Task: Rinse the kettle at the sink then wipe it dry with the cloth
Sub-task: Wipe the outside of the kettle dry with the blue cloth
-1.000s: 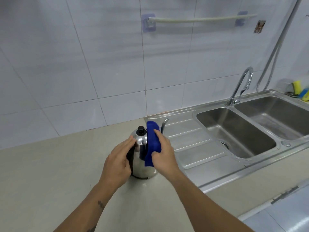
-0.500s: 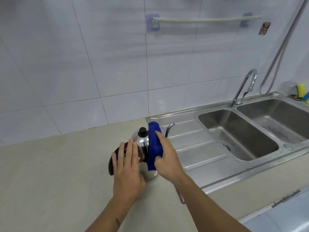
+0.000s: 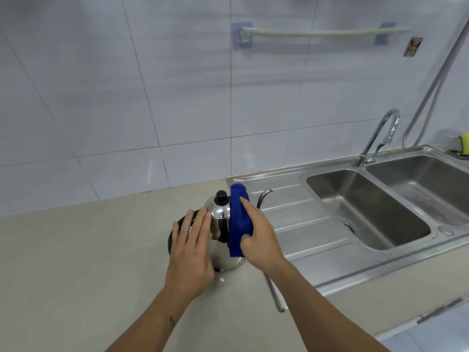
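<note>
A shiny steel kettle (image 3: 220, 212) with a black lid knob, a black handle (image 3: 175, 228) and a thin curved spout (image 3: 264, 195) stands upright on the beige counter (image 3: 76, 262), just left of the drainboard. My right hand (image 3: 258, 240) presses a folded blue cloth (image 3: 238, 222) against the kettle's right side. My left hand (image 3: 190, 250) lies flat on the kettle's left side over the handle, fingers straight and together.
A steel double sink (image 3: 368, 212) with a ribbed drainboard (image 3: 299, 224) fills the right. A curved tap (image 3: 380, 135) rises behind the basins. Yellow sponges (image 3: 464, 143) sit at the far right. A towel rail (image 3: 322, 34) hangs on the tiled wall.
My left hand went from gripping the kettle's handle side to lying flat against it. The black handle now shows at the left. The cloth stays pressed on the right side.
</note>
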### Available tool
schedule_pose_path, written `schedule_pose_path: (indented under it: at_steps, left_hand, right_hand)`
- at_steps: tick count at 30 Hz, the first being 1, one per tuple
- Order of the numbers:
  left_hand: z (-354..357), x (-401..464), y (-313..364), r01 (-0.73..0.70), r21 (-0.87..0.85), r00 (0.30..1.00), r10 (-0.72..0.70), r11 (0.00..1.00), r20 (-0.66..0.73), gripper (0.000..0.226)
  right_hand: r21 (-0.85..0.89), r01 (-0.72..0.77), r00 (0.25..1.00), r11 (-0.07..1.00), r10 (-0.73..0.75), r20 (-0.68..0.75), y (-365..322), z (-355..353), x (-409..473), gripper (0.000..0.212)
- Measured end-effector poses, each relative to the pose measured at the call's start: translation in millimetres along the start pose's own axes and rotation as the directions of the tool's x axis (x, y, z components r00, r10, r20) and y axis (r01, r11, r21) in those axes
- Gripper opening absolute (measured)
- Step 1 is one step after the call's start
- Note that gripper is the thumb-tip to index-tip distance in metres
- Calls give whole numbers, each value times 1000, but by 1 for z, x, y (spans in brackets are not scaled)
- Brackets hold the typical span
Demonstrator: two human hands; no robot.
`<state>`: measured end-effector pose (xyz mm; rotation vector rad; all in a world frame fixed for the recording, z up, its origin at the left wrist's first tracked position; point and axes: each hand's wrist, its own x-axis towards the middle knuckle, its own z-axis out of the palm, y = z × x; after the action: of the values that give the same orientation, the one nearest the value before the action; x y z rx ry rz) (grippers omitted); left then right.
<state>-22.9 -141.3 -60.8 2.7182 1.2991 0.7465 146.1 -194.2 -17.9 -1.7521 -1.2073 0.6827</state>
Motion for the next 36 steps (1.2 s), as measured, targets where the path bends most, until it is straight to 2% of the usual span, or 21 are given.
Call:
schedule_pose_path:
  at_steps: [3,8,10,13,18,21,24,26,28,33,36]
  left_hand:
    - [0,1,-7,-38,5,999,38,999,0,90]
    - [-3,5,-17,-78,-3,997,79,997,23,93]
    - [-5,7,-23,-98,-7,994,98,995,40,94]
    - [-8,8,-32,-139,1,988,139,990,69,96]
    - [-10,13,-40,-180,-8,980,180,984,90,98]
    - [-8,19,-26,-31,-126,999,35,992,32,87]
    - [-10,34,6,163,-341,983,-184,926,-28,76]
    - [-11,45,28,209,-397,970,-240,894,-32,78]
    - [-12,55,44,223,-365,967,-252,904,-34,78]
    - [-6,62,40,202,-113,979,-202,973,16,58]
    - [-10,68,33,162,-95,986,-156,982,68,53]
  right_hand:
    - [-106,80,997,991,-78,26,-15,-2,17,87]
    - [-30,-78,994,996,80,69,-8,-5,21,85]
    - [-25,-88,993,996,90,74,-1,-5,16,79]
    - [-20,-113,989,993,114,91,0,-9,16,84]
    - [-12,-24,996,1000,25,91,-11,-7,23,90]
    - [-24,-20,997,1000,21,72,0,2,18,94]
    - [-16,-32,999,999,32,11,17,10,6,92]
    - [-17,-15,1000,1000,15,-8,24,13,0,91]
    - [-26,-13,1000,1000,13,3,24,11,-3,91]
    - [-77,8,1000,997,-7,24,29,8,-25,85]
    - [-117,36,999,992,-36,8,33,8,-26,82]
